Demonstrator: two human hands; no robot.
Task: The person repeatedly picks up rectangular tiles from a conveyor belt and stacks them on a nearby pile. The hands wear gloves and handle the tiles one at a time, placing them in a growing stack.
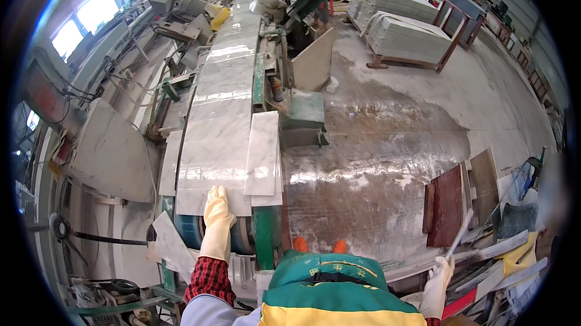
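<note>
A large stone workshop with a wet grey concrete floor (411, 114) and bright windows (85, 17) along the far left wall. A long machine bed (261, 235) with green edges runs from near the person away into the distance, carrying pale grey-veined marble slabs (221, 114) laid end to end. A narrower white marble strip (263, 153) lies on the right edge of the nearest slab, overlapping it and jutting a little past its near end. The left hand (216, 211), in a cream rubber glove over a red checked cuff, lies flat and open, fingers stretched forward, pressing on the near edge of the nearest slab; it grips nothing. The right hand (440, 274), in a white glove, is low at the right, well apart from the bed, closed around a thin pale rod (459, 235) that points up and away. Just beyond that hand, stone offcuts (448, 205), one dark red, lean in a heap on the floor. At the far right, stacks of grey slabs (405, 32) rest on a metal rack. The person wears a green and yellow apron (333, 290), and two orange shoe tips (319, 245) show beneath it
</note>
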